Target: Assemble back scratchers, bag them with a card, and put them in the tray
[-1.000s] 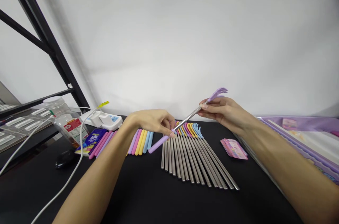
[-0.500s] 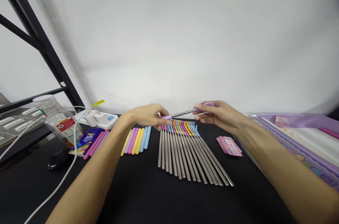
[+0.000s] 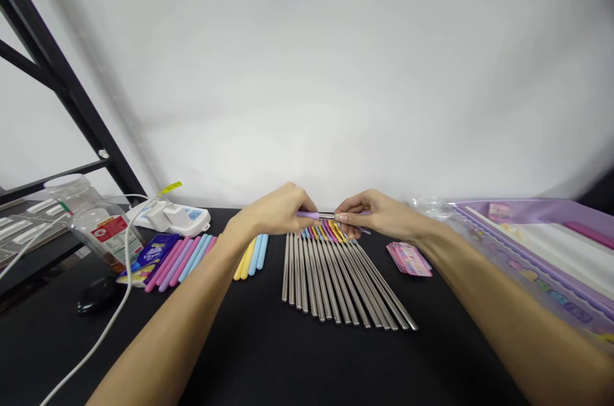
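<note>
My left hand (image 3: 281, 209) pinches a light purple plastic tube (image 3: 308, 214) over the middle of the table. Facing it, my right hand (image 3: 377, 213) has its fingers closed on a thin metal rod (image 3: 327, 215) with a purple end. The rod lies in line with the tube; whether its tip is inside cannot be made out. Below both hands spreads a fan of several metal rods (image 3: 330, 284) with curved pink, yellow, purple and blue ends. Blue tubes (image 3: 259, 254) and yellow tubes (image 3: 245, 262) lie beside my left forearm, which hides part of their row.
Pink cards (image 3: 409, 259) lie right of the rods, near a purple tray (image 3: 460, 206) and clear plastic wrap. On the left are pink tubes (image 3: 165, 262), a snack packet (image 3: 152, 256), a clear jar (image 3: 98, 220), a black mouse (image 3: 98, 294), a power strip (image 3: 189, 219) and a white cable (image 3: 103, 335).
My hands have come closer together, and much less of the metal rod shows between them. My right hand has shifted left along it. The view has moved slightly.
</note>
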`<state>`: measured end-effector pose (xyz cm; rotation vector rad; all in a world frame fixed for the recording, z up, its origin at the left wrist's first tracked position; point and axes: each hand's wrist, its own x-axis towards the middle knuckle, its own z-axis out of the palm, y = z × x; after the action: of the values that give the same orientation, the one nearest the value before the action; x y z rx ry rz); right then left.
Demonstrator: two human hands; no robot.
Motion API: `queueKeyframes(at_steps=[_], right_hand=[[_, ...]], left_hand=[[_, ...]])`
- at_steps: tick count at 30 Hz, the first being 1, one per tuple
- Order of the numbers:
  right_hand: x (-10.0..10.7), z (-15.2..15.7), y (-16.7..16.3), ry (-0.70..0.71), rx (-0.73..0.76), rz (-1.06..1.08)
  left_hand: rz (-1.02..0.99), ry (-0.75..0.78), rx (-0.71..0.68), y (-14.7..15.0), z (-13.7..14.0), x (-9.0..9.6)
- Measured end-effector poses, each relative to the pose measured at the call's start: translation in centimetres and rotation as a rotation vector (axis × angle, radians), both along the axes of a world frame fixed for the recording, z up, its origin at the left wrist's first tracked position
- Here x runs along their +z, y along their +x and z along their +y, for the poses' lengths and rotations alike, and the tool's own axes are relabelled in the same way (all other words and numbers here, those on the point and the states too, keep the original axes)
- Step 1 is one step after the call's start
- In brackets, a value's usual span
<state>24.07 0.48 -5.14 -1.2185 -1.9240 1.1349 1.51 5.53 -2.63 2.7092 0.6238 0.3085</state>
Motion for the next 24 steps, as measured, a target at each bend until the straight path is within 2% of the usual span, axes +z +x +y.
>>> queueKeyframes(at_steps=[4,9,13,18,21,24], right_hand=[[0.2,-0.1,-0.3,0.083,-0.059,-0.103],[0.9,-0.3,0.2,0.137,-0.02,-0.188],[2.0,-0.7,1.7,0.198,0.002,-0.417],[1.8,-1.3,0.4,0.206,-0.046,-0.689],[1.3,-1.3,-0.7,0.229,-0.047,-0.713],[1.0,-0.8,-0.1,0.266,-0.045,-0.688]], left_hand=[[-0.042,0.021,-0.016,0.8,-0.2,-0.5],[0.003,-0.082,-0.02,0.4,0.1,-0.5],[0.08,-0.094,0.022,-0.8,0.6,0.4],[0.083,0.04,0.047,0.2,-0.2,0.4],[0.081,0.057,0.034,0.2,-0.1,0.4],[0.137,-0.047,0.078,-1.9,1.1,1.2]])
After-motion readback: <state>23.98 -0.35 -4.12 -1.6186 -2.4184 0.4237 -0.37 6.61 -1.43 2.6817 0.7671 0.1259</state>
